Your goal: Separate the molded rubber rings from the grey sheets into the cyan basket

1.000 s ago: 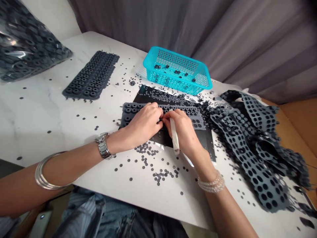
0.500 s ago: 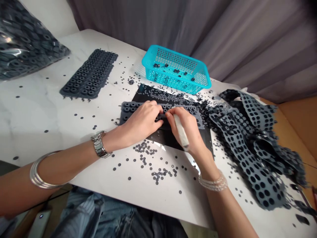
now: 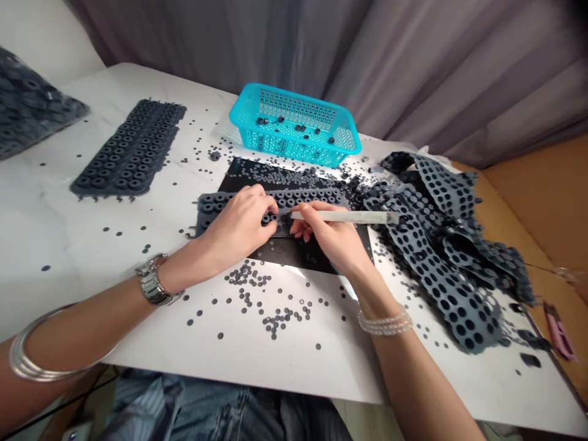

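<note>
A dark grey moulded rubber sheet (image 3: pixel 206 211) with rows of raised round rings lies on a black board (image 3: pixel 298 254). My left hand (image 3: pixel 243 217) is on this sheet, its fingers curled and its thumb and forefinger closed about the sheet's rings. My right hand (image 3: pixel 333 229) is closed on a pale stick-like tool (image 3: pixel 353 217), which lies nearly level and points left. The tool's tip is close to the rings beside my left fingertips; its exact shape is too small to tell. Small dark discs (image 3: pixel 275 321) are scattered around the board.
A turquoise basket (image 3: pixel 294 144) with several black pieces stands behind the board. Another ringed sheet (image 3: pixel 131 147) lies left, near a clear bag (image 3: pixel 34 104) of rubber parts. Punched-out rubber sheets (image 3: pixel 432 257) are heaped right. A pink cutter (image 3: pixel 558 331) lies at far right.
The tool in my right hand has swung from pointing back toward me to lying nearly level, its rear end now to the right. The camera view has shifted; my left hand stays on the sheet.
</note>
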### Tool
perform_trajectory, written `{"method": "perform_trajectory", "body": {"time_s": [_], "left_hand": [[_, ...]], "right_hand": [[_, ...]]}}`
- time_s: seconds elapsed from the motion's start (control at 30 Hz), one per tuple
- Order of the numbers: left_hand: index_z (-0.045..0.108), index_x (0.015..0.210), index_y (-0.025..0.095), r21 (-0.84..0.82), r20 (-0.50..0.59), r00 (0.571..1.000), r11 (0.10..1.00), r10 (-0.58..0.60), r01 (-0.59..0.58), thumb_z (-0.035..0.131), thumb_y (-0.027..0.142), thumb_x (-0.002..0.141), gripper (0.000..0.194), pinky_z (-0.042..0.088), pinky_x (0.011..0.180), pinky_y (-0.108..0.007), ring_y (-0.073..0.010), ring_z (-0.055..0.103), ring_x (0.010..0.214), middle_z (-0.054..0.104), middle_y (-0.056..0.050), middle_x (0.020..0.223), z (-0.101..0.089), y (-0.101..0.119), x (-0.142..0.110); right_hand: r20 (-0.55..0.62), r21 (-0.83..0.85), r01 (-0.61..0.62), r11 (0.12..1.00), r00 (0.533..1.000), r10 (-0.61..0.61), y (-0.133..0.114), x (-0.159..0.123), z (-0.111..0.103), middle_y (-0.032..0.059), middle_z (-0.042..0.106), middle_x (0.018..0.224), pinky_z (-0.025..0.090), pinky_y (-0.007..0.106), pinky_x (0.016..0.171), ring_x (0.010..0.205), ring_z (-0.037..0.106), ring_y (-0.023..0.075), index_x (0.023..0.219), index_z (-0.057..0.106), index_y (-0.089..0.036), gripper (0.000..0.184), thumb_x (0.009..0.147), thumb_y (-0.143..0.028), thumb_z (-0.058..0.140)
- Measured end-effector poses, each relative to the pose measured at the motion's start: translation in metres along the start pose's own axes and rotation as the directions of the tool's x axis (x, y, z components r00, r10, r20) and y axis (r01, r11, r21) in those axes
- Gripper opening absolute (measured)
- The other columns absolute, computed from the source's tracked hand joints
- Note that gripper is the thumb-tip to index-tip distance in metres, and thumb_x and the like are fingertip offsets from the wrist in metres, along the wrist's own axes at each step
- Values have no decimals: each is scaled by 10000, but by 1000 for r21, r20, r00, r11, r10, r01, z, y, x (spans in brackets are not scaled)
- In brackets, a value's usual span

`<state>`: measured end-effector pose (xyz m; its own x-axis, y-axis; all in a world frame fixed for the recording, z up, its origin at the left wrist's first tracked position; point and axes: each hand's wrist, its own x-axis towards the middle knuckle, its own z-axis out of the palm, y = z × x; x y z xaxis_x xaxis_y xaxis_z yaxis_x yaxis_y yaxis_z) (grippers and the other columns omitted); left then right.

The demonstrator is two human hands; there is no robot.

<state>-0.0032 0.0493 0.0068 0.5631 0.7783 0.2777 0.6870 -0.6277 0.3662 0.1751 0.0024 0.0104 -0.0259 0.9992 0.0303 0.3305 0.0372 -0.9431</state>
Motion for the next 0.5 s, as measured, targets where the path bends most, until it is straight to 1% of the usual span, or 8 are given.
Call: {"method": "perform_trajectory", "body": {"time_s": [0.2, 0.37, 0.5], "left_hand": [[696, 947, 121, 40, 17, 1000, 999, -16, 15, 550, 187, 813, 209, 456, 849, -344, -226, 585, 919, 617, -76, 917, -1, 4, 2], [694, 940, 125, 65, 22, 1000, 998, -8, 6, 547, 186, 813, 204, 459, 848, -349, -231, 576, 924, 610, -76, 908, -1, 5, 3], [685, 965, 126, 88, 19, 999, 996, 27, -29, 549, 196, 814, 215, 462, 840, -366, -248, 557, 937, 596, -83, 908, 2, 1, 3]], "right_hand": [[-16, -131, 19, 991, 1000, -21, -1, 3, 3, 10, 631, 645, 393, 242, 549, 581, 546, 119, 682, 621, -177, 349, 910, -409, 495], [-4, -145, 26, 989, 1000, -27, 0, 5, 5, 14, 633, 645, 387, 247, 550, 583, 550, 124, 724, 649, -168, 338, 909, -403, 492], [10, -169, 35, 985, 999, -34, 0, 5, 6, 15, 635, 651, 379, 244, 548, 585, 551, 125, 771, 662, -157, 314, 911, -375, 484]]}}
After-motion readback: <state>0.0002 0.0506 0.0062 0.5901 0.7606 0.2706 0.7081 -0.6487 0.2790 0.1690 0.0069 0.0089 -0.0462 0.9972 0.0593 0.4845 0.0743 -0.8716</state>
